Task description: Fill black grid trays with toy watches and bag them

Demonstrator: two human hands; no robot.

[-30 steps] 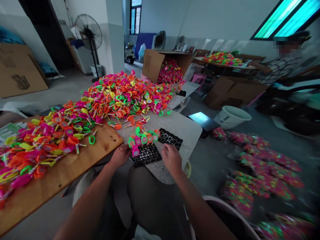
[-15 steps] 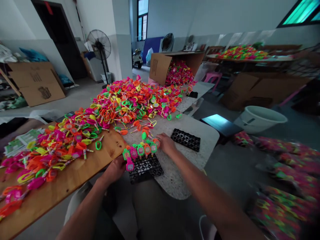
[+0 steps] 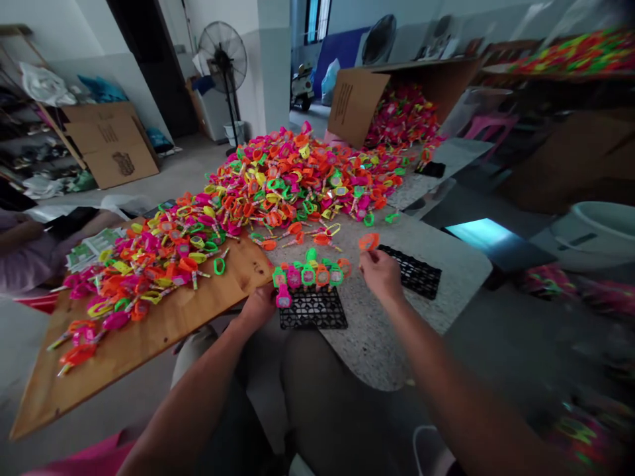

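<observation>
Toy watches in pink, green and orange [image 3: 308,276] stand in a row along the far side of a black plastic lattice tray [image 3: 317,317]. At its left end a pink toy watch [image 3: 283,297] sits nearer me. My left hand [image 3: 260,307] is closed at that left edge, beside the pink watch; its fingertips are partly hidden, so what they grip is unclear. Off to the right of the row, my right hand [image 3: 381,271] pinches an orange toy watch [image 3: 368,242] above the speckled tabletop [image 3: 377,350].
A large heap of toy watches [image 3: 297,178] covers the far tabletop, spilling onto a wooden board [image 3: 233,277] at left. Another black tray [image 3: 417,274] lies beyond my right hand. A tipped cardboard box [image 3: 354,106] holds more watches. At far left sits another person [image 3: 30,244].
My right hand has moved right, away from the row, and now holds an orange watch up. My left hand stays by the tray's left end. The camera view has shifted.
</observation>
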